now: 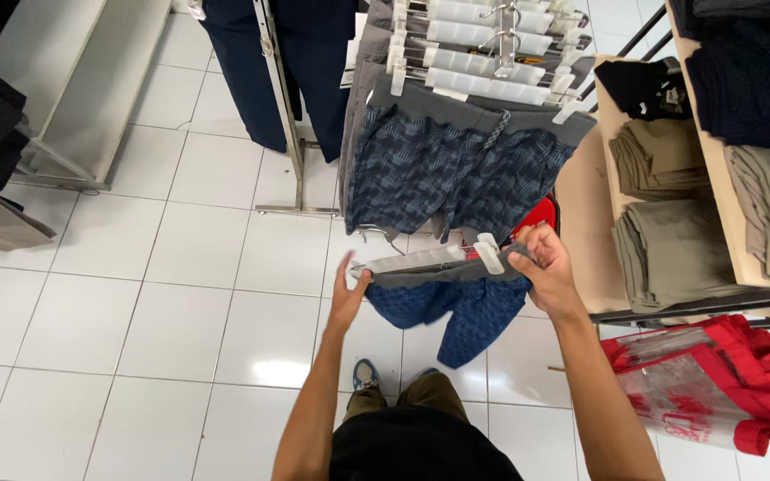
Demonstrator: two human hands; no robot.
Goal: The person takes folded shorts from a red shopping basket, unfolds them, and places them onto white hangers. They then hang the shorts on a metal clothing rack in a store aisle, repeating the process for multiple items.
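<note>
Blue patterned shorts (456, 307) on clip hanger (438, 261): light, limp cloth. Grip the stiff hanger ends. Right hand (545, 267) clamps one end; left hand (347, 294) open, fingertips steadying other.

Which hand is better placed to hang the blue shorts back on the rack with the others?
Probably the right hand: it grips the hanger of the shorts at its end, nearer the rack. The left hand only touches the other end with open fingers.

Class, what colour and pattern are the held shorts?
Blue shorts with a darker woven pattern, grey waistband; head view.
</note>
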